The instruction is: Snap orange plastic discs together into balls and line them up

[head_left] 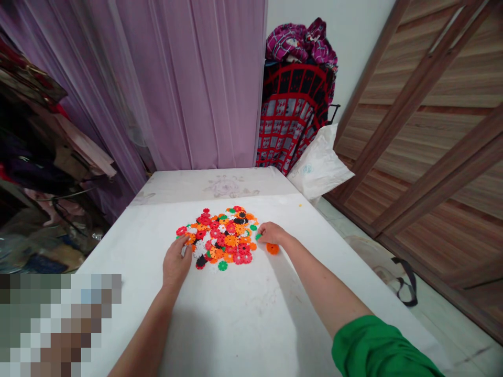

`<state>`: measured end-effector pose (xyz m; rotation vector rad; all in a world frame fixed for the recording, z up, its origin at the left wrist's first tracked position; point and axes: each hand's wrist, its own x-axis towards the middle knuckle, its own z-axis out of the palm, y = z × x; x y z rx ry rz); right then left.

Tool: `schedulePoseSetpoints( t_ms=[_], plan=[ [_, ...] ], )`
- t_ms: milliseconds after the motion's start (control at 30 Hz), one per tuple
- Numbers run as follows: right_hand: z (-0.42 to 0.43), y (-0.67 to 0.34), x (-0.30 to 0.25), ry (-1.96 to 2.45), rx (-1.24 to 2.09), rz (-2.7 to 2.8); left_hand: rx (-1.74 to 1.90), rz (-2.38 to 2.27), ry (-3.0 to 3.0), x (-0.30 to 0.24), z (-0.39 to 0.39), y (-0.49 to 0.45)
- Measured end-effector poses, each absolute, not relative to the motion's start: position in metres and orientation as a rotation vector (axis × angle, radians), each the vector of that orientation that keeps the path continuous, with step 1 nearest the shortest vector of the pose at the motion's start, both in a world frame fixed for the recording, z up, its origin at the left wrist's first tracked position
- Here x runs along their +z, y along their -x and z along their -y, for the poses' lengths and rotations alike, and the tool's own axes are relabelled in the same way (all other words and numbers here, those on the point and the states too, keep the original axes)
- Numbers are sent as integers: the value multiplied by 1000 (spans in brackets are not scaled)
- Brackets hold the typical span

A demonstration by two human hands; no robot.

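Observation:
A heap of flower-shaped plastic discs (220,239) in red, orange, white, black and green lies on the white-covered table (251,314). My left hand (176,264) rests at the heap's left edge, thumb and forefinger apart, fingertips beside an orange disc (190,239). To the right of the heap, my right hand (272,233) pinches a small green disc (258,236) at its fingertips. Under the right wrist lies a separate orange disc (272,248), partly covered by the hand. A green disc (222,266) sits at the heap's near edge.
Purple curtains (188,84) hang behind the table. Clothes (58,120) crowd the left side. A white sack (320,165) and a red-and-black patterned cloth (286,115) stand at the back right, beside a wooden wardrobe (424,136). A tiny yellow bit (300,205) lies near the table's right edge.

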<state>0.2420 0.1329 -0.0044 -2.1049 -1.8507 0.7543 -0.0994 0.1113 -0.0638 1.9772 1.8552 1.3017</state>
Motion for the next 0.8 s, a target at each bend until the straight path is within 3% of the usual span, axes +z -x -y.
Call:
schedulePoseSetpoints(
  t_ms=[633,800],
  plan=[
    [-109,-266,-1,2115,750,1787,1333,-1845,-1966,-67,-110,100],
    [-67,-265,-7,2098,492,1960,1303,-1860,-1964,-69,-111,102]
  ],
)
